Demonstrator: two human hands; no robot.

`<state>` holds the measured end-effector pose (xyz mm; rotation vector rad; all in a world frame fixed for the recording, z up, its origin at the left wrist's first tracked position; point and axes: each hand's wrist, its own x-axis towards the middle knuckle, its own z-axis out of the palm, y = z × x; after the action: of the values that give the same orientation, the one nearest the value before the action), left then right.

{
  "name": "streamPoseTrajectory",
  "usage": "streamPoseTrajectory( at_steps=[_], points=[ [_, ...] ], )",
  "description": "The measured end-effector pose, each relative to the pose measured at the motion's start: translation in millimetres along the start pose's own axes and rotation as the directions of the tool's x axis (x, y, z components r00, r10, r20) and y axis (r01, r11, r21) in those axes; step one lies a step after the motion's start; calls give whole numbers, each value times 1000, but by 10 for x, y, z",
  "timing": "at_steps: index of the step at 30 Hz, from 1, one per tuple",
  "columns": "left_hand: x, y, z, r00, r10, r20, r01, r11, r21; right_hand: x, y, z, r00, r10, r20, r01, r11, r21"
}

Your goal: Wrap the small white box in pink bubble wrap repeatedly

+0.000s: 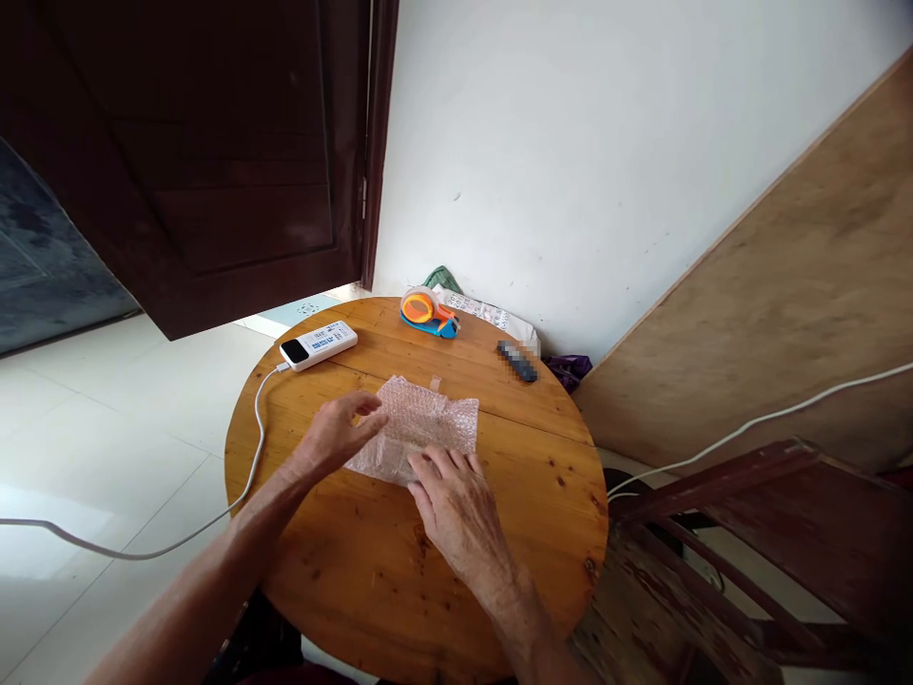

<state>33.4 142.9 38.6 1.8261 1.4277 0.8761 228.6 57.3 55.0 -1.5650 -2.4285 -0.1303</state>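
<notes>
on bubble wrap, right hand, slightly spread, at its left edge, left hand, loosely cupped

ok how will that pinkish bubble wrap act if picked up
The pinkish, see-through plastic bubble wrap probably flexes and sags, given its wavy, crinkled edges. It looks light, being thin bubbled film, though anything inside is hard to tell.

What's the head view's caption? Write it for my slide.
Left hand and right hand at bubble wrap on a round table, tape dispenser beyond.
</notes>
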Motion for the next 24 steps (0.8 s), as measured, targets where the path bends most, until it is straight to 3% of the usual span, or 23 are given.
streamPoseTrajectory(
  at_steps=[3,7,14,20,24],
  points=[
    [-175,-140,-141,995,-95,-35,98,991,94,37,-53,-43,998,-18,56,22,997,-72],
    [-346,-174,-133,980,-198,16,191,962,198,111,-115,-80,994,-18,104,32,991,-130],
    [-200,-68,-19,952,-298,71,241,873,424,232,-83,-66,988,-86,131,109,978,-180],
    [-135,-135,31,956,-275,99,252,948,193,252,-62,-40,976,-123,177,169,947,-273],
    [-136,-45,103,962,-241,129,235,970,57,284,-92,-63,969,-144,202,199,937,-286]
  ],
)
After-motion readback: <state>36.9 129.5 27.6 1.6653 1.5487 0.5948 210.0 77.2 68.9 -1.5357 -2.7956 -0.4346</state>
